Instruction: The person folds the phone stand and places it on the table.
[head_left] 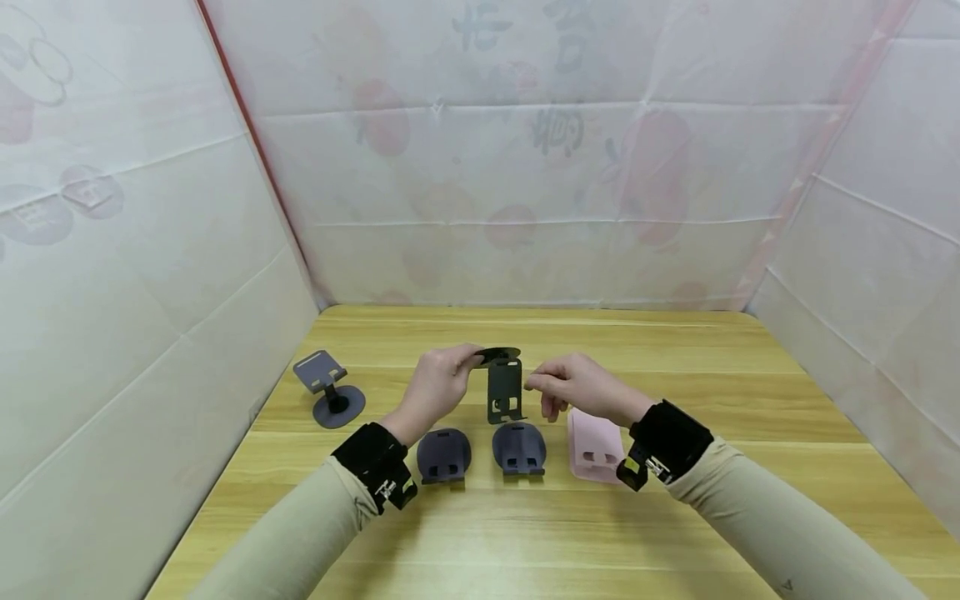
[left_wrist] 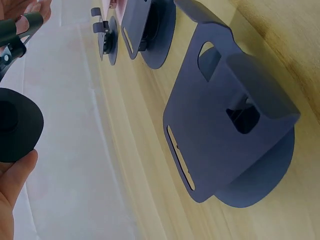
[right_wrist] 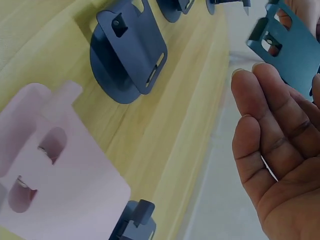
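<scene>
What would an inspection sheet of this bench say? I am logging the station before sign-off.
Surface: wooden table, bare grain, no spills seen.
Job's things: black phone stand held above the table, round base up, plate hanging down.
Clutter: grey stand upright at left; two dark folded stands and a pink stand in a row.
Hands: left hand grips the round base; right hand pinches the plate's edge.
Cables: nothing seen.
Surroundings: white sheeting on three sides.
</scene>
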